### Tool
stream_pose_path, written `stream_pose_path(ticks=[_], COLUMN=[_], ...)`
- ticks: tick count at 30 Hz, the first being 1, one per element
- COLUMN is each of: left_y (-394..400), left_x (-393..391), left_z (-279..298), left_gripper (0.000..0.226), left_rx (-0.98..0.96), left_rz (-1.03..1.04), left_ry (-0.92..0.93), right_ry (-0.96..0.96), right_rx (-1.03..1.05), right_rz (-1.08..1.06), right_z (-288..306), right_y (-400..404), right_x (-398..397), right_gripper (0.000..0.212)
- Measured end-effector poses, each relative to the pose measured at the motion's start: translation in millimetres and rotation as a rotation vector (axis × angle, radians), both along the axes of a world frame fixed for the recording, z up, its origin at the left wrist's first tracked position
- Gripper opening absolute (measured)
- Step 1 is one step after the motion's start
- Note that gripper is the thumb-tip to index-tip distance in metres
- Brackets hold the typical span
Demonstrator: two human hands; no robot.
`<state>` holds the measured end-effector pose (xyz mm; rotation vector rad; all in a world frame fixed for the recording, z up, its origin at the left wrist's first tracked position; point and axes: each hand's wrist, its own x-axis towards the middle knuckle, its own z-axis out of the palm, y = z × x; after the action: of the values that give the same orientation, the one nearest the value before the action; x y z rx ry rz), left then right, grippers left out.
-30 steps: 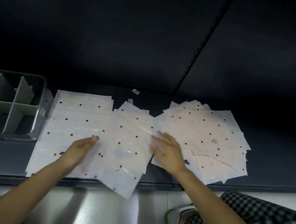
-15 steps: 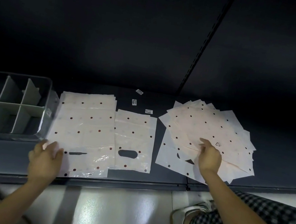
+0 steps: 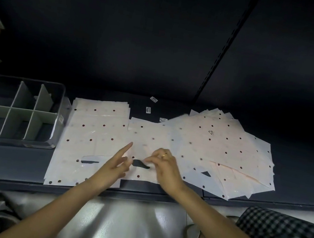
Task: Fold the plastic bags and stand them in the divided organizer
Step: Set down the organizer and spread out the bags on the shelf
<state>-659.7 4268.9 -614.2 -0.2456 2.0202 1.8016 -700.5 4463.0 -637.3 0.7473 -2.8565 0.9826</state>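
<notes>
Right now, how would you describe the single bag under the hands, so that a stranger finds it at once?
Start at the grey divided organizer on the left of the dark shelf, then pass the left stack of bags. The next sheet is the middle bag, before the fanned pile. It lies alone, and both the left hand and the right hand are at its handle hole.

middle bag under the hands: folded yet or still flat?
Still flat. The middle bag lies spread on the shelf, handle cutout showing between the left hand and right hand; no crease visible.
</notes>
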Motion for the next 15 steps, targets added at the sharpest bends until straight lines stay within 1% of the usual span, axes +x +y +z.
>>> stream_pose_path(ticks=[2, 4, 5, 7, 9, 12, 13, 15], left_y=[3.2, 1.9, -0.6, -8.7, -19.4, -41.8, -50.5, -66.0], left_x=[-4.9, -11.6, -15.0, -19.7, -20.9, -18.7, -17.4, -14.4], left_z=[1.8, -2.7, -7.8, -16.6, -22.0, -29.1, -32.7, -40.3], left_gripper=[0.053, 0.044, 0.039, 0.038, 0.045, 0.056, 0.058, 0.060], left_rx=[0.125, 0.177, 0.174, 0.136, 0.107, 0.009, -0.015, -0.051], left_rz=[0.060, 0.154, 0.212, 0.304, 0.373, 0.446, 0.479, 0.547], left_ry=[-0.035, -0.057, -0.065, -0.072, -0.039, 0.023, 0.022, 0.002], right_ry=[0.114, 0.185, 0.200, 0.202, 0.211, 0.123, 0.069, -0.134], right_rx=[0.038, 0.072, 0.093, 0.155, 0.217, 0.297, 0.373, 0.572], right_rz=[0.203, 0.339, 0.371, 0.366, 0.257, -0.077, -0.189, -0.361], right_z=[1.7, -1.8, -4.4, -8.3, -10.2, -7.7, -7.4, -10.5], right_y=[-7.6, -9.5, -8.5, -2.1, 10.9, 43.1, 57.8, 89.7], right_x=[8.7, 13.8, 14.6, 13.7, 7.0, -12.4, -19.5, -29.3], right_gripper=[0.037, 0.033, 0.032, 0.028, 0.027, 0.027, 0.029, 0.038])
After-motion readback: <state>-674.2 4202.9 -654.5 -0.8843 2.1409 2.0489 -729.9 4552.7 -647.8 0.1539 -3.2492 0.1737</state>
